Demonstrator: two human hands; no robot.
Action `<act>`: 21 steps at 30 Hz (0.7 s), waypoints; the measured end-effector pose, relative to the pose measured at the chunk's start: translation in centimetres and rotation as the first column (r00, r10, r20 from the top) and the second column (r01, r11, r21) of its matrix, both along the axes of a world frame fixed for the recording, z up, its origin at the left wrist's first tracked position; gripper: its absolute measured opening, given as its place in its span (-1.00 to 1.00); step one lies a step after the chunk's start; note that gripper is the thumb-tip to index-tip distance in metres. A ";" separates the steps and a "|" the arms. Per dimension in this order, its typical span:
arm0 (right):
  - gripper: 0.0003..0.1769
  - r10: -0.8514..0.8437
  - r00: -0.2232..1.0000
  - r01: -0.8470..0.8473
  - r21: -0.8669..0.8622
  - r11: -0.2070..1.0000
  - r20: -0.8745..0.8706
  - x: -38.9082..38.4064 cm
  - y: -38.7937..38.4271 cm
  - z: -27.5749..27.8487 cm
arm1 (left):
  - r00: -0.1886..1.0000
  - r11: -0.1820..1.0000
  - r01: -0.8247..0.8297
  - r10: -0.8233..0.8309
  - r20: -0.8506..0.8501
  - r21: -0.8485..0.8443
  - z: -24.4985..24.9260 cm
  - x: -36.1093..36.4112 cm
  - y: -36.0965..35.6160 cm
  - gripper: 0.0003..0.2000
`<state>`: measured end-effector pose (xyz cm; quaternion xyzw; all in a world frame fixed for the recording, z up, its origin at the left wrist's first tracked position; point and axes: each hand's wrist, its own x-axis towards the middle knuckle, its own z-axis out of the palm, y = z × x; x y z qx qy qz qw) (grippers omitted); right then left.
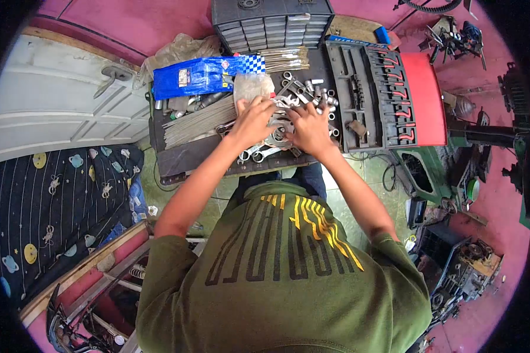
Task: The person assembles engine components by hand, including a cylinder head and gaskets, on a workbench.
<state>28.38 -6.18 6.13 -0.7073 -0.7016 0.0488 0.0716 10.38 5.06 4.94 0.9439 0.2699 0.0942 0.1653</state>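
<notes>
Wrenches (286,102) beneath and between both hands (254,122)

Wrenches (270,152) lie on the table (184,160) between thin rods (199,122) and tool case (373,70).

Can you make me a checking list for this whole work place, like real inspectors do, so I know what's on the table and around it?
Surface: dark workbench, with tools covering much of its top.
Job's things: metal wrenches piled under and around the hands.
Clutter: sockets, thin metal rods and a blue packet crowd the pile; an open tool case sits to the right.
Grip: left hand and right hand are bare, fingers down in the pile; can't tell what either holds.
Cables: dark cable looped low, right of the person.
Surroundings: pink wall, white door, planet-patterned cloth; no other people seen.
</notes>
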 end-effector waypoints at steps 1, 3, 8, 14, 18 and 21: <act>-0.23 -0.010 1.000 0.011 -0.041 0.999 0.016 -0.5 -0.7 -0.3 | 0.999 1.000 0.011 -0.012 -0.048 -0.011 -0.1 -0.4 -0.9 -0.46; -0.18 -0.018 0.999 0.021 -0.086 0.996 0.031 -1.2 -1.8 -1.0 | 0.991 0.997 0.038 -0.047 -0.126 -0.070 -0.3 -1.1 -2.4 -0.24; 0.01 -0.044 0.999 0.044 -0.062 0.997 0.007 -2.5 -3.6 -1.8 | 0.984 1.000 0.013 -0.017 -0.175 -0.025 -1.6 -2.3 -4.2 -0.10; -0.05 -0.113 0.993 0.113 -0.035 0.993 -0.019 -2.8 -4.0 -3.2 | 0.991 0.997 -0.030 0.021 -0.134 -0.070 -1.7 -1.9 -4.2 -0.12; -0.06 -0.124 0.992 0.124 -0.038 0.992 -0.002 -2.9 -3.9 -3.5 | 0.990 1.000 -0.019 0.017 -0.139 -0.010 -2.2 -1.6 -4.2 -0.15; -0.04 -0.126 0.992 0.126 -0.039 0.991 0.002 -2.8 -3.9 -3.5 | 0.987 0.999 0.005 -0.011 -0.162 -0.036 -2.5 -1.7 -4.3 -0.15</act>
